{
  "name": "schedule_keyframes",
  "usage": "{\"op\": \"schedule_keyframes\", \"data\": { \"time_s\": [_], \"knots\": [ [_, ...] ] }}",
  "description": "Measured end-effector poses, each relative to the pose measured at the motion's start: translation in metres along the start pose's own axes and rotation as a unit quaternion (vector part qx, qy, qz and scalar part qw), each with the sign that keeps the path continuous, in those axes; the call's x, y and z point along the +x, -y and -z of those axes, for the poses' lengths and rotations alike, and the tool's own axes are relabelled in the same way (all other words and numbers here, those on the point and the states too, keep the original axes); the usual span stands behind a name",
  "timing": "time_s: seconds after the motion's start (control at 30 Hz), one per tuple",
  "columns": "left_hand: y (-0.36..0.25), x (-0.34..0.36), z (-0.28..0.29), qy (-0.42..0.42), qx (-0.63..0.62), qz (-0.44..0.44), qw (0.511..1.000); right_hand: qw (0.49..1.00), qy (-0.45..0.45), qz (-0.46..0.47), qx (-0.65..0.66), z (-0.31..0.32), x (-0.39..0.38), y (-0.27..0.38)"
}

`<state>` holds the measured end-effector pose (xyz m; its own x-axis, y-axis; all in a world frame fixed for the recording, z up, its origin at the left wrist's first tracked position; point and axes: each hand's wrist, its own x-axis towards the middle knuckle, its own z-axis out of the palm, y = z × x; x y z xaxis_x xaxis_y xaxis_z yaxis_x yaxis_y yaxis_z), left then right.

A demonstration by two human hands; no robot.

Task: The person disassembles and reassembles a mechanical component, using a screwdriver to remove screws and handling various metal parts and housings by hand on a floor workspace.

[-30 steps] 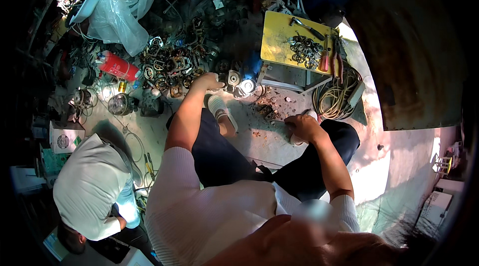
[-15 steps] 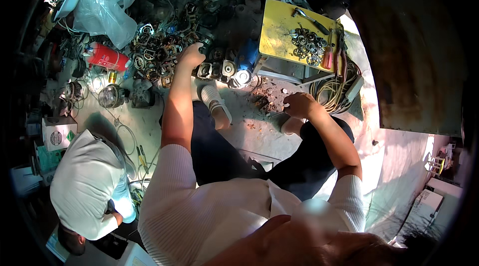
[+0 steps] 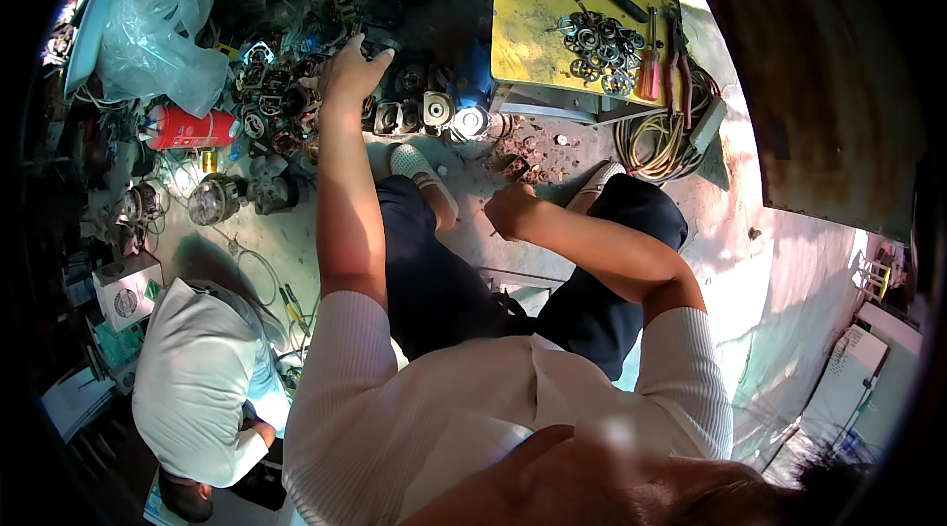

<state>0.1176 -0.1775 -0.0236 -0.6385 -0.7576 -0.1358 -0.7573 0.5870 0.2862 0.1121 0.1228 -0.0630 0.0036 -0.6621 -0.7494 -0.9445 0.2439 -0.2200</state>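
left fingers, contact lost against dark parts pile; right fingers, grip seemingly hidden.

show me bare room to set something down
The left part of the yellow table, beside the metal rings, is free but grimy. Floor below the cable coil, right of the right knee, looks mostly bare. Crowded: metal parts around the left hand.

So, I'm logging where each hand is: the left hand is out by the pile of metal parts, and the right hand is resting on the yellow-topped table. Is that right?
Not quite: the head view shows the right hand in front of the person's body, apart from the yellow-topped table. The left hand is out by the pile of metal parts.
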Motion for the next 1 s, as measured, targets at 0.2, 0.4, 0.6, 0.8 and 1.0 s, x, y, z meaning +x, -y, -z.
{"op": "schedule_keyframes", "data": {
  "time_s": [0.2, 0.4, 0.6, 0.8, 1.0],
  "knots": [
    [-0.027, 0.003, -0.005, 0.037, -0.066, -0.05, 0.996, 1.0, -0.015, 0.011, -0.003, -0.014, 0.029, 0.02],
    [-0.025, 0.007, -0.061, 0.071, -0.021, -0.123, 0.99, 0.998, 0.022, 0.049, -0.04, -0.036, 0.03, 0.031],
    [-0.002, 0.019, -0.166, 0.265, -0.052, -0.162, 0.949, 0.999, 0.002, 0.044, -0.022, -0.04, 0.025, 0.019],
    [-0.007, 0.047, -0.264, 0.104, -0.048, -0.112, 0.987, 0.999, -0.023, 0.026, -0.001, -0.034, 0.027, 0.013],
    [-0.004, 0.066, -0.336, 0.103, 0.023, -0.105, 0.989, 0.999, 0.031, 0.006, 0.021, -0.024, 0.005, 0.002]
  ]
}}
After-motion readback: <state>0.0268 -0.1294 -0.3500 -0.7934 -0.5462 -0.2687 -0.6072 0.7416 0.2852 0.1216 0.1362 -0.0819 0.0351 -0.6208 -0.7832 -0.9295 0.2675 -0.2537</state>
